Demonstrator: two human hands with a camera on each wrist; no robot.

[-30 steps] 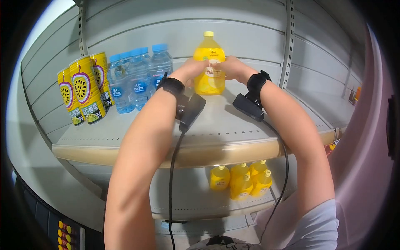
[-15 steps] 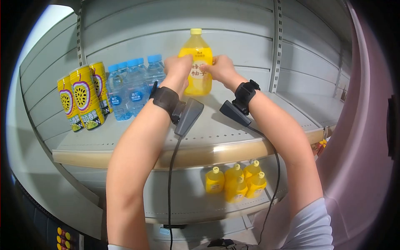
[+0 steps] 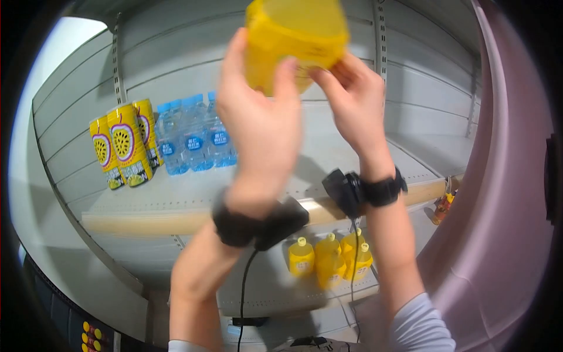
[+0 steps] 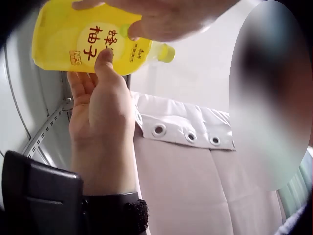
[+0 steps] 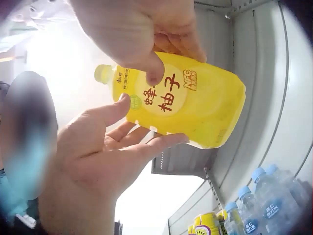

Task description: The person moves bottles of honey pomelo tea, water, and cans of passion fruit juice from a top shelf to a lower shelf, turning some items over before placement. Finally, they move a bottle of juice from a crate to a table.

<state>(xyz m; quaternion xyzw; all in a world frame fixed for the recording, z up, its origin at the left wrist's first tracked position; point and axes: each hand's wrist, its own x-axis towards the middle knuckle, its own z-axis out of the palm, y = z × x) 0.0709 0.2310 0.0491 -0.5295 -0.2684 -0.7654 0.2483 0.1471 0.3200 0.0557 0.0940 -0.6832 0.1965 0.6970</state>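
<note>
A yellow drink bottle is held up high above the shelf, tilted and cut off by the top edge of the head view. My left hand grips one side, its thumb lying on the label in the left wrist view. From the other side my right hand holds the same bottle, thumb on its front and fingers around its side. The pale yellow cap shows on the bottle's narrow neck in both wrist views.
On the upper shelf, yellow passion-fruit cans stand at the left beside blue-capped water bottles. Several similar yellow bottles stand on the lower shelf. A pinkish curtain hangs at the right. Cables run down from both wrist cameras.
Both hands have lifted the yellow bottle off the upper shelf, bringing it up and nearer, and it has tilted. Earlier it stood upright at the back of the shelf between the hands.
</note>
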